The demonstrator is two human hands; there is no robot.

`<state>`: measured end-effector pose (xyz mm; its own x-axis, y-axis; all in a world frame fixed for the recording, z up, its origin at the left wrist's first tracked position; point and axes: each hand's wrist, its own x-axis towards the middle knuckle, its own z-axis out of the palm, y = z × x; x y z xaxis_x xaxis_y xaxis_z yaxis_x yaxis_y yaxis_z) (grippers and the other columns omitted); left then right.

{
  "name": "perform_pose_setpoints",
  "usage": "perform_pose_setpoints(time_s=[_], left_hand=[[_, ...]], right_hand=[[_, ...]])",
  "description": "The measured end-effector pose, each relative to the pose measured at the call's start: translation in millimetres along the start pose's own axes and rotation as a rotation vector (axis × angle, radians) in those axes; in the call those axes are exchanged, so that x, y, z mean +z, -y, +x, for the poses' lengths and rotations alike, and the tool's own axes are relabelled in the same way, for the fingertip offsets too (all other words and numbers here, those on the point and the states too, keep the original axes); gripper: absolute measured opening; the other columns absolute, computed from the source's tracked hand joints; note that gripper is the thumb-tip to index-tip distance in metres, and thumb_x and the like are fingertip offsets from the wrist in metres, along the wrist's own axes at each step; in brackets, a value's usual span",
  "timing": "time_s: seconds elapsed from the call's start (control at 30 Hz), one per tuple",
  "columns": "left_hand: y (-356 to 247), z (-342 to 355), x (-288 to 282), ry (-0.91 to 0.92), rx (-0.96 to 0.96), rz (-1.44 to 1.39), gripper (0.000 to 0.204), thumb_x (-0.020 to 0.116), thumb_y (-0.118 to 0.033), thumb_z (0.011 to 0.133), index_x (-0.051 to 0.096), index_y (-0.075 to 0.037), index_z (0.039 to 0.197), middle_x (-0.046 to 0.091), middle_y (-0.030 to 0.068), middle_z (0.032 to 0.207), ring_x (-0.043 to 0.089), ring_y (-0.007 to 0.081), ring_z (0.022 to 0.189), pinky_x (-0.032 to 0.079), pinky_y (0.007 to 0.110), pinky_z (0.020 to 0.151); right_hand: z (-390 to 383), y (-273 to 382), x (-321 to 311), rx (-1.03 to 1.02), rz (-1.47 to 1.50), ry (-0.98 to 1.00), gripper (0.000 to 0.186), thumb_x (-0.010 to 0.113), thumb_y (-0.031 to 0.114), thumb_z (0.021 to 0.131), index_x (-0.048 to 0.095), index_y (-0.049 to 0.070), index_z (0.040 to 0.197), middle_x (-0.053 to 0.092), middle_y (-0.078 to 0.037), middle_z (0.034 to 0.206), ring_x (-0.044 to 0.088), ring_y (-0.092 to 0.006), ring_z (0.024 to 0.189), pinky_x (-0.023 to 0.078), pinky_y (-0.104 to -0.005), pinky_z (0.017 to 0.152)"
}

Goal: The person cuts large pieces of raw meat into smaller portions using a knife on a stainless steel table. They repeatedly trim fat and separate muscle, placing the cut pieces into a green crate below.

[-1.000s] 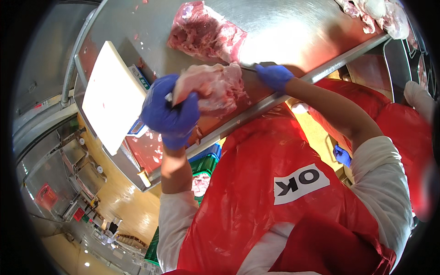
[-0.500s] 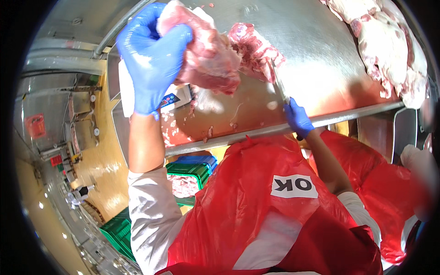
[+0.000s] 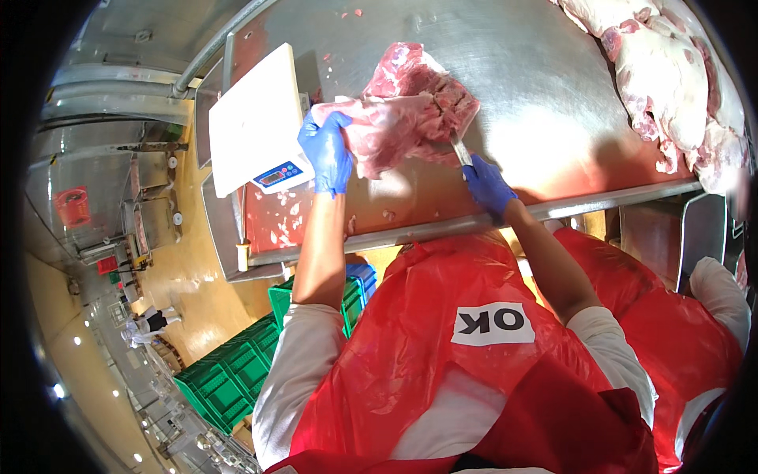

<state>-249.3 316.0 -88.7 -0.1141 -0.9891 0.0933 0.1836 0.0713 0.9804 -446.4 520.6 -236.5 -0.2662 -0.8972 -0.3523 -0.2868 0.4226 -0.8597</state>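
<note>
A large slab of raw red meat [image 3: 410,107] lies on the steel table [image 3: 545,87]. My left hand [image 3: 328,152], in a blue glove, grips the pale fatty left edge of the slab. My right hand [image 3: 487,186], also blue-gloved, holds a knife [image 3: 460,150] whose blade points up into the slab's lower right side. A red plastic apron covers my front.
A white scale [image 3: 257,118] with a blue panel stands at the table's left end. More pale meat pieces [image 3: 671,71] are piled at the far right. Green crates [image 3: 237,371] sit on the floor below left. Another person in a red apron [image 3: 687,332] stands to my right.
My left hand has lowered the raised meat onto the table next to the scale. My right hand has come up from the table edge and set the knife against the meat.
</note>
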Motion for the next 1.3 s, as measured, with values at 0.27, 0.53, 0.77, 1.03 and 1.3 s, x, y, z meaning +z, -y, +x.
perform_pose_setpoints(time_s=[0.27,0.53,0.77,1.03,1.3], left_hand=[[-105.8,27.6,-0.1,-0.010,0.142,0.518,0.004,0.067,0.001,0.071,0.066,0.000,0.075,0.061,0.0003,0.068,0.051,0.0073,0.061,0.042,0.024,0.055],[-236.8,141.4,-82.2,-0.073,0.067,-0.148,0.013,0.053,0.007,0.079,0.061,0.004,0.089,0.066,0.0191,0.094,0.066,0.0301,0.089,0.058,0.039,0.085],[-205.0,204.8,-164.4,0.016,0.082,-0.383,0.028,0.051,0.005,0.078,0.060,0.010,0.104,0.064,0.0247,0.107,0.064,0.0368,0.099,0.054,0.045,0.096],[-52.9,203.8,-364.3,-0.226,-0.250,-0.271,0.013,0.057,-0.002,0.079,0.063,0.001,0.089,0.063,0.0119,0.081,0.058,0.0200,0.059,0.048,0.030,0.048],[-67.2,201.2,-464.2,-0.035,-0.444,0.083,0.019,0.059,-0.015,0.088,0.063,-0.001,0.101,0.062,0.0162,0.104,0.063,0.0292,0.090,0.058,0.049,0.070]], right_hand=[[-16.0,-35.0,-5.2,-0.113,-0.055,0.053,0.019,0.052,0.020,0.099,0.049,0.001,0.102,0.063,-0.030,0.084,0.060,-0.0520,0.080,0.046,-0.0539,0.064],[-11.0,-34.6,1.9,-0.069,0.084,0.099,0.013,0.052,0.018,0.101,0.051,0.005,0.101,0.057,-0.007,0.068,0.053,-0.0159,0.054,0.043,-0.0326,0.050],[-2.3,5.4,26.5,-0.097,0.072,-0.042,0.022,0.050,0.024,0.103,0.053,0.003,0.098,0.059,-0.009,0.065,0.054,-0.0138,0.051,0.045,-0.0336,0.048],[-39.7,25.5,99.7,0.073,0.214,-0.321,0.020,0.052,0.022,0.104,0.050,0.007,0.091,0.047,0.001,0.060,0.044,-0.0066,0.048,0.038,-0.0268,0.042],[-81.8,54.7,170.7,0.148,0.249,-0.386,0.016,0.048,0.023,0.106,0.050,0.010,0.096,0.047,0.003,0.067,0.044,-0.0056,0.050,0.040,-0.0244,0.043]])
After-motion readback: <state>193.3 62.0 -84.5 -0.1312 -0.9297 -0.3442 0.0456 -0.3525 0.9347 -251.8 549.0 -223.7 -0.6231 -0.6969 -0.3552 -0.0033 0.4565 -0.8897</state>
